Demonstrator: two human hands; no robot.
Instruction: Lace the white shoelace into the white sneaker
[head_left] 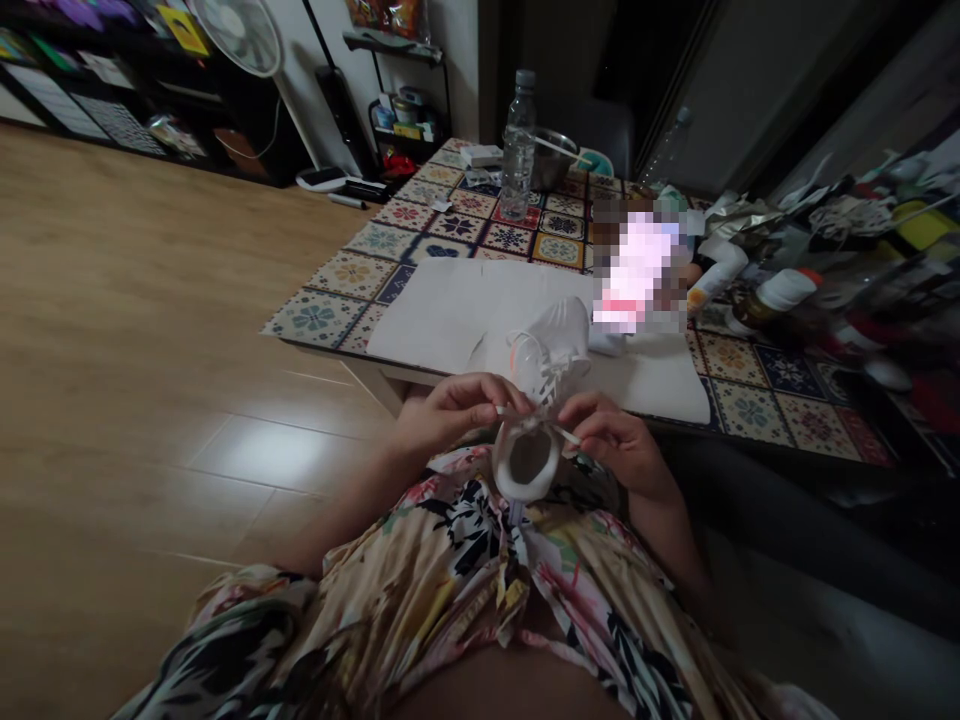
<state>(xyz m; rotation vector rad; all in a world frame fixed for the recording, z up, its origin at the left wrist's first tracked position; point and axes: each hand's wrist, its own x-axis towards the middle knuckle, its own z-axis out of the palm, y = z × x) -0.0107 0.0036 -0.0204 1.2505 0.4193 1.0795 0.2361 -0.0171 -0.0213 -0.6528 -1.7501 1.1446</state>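
Note:
A white sneaker (551, 350) leans against the table's front edge, its toe on a white sheet (442, 310) and its open collar toward my body. My left hand (472, 408) pinches one end of the white shoelace (553, 375) at the left of the shoe's tongue. On the other side, my right hand (619, 440) pinches the opposite lace end, which sticks out below the fingers. The laces cross the upper part of the shoe between both hands. Beneath the heel is a floral garment (420, 540) over my lap.
On the patterned table (360, 270) stand a clear plastic bottle (519, 150) and a metal bowl (553, 160). A blurred-out lit screen (637, 270) is right of the shoe. White bottles (780, 295) and clutter crowd the right side. A fan (244, 35) stands by the left shelf.

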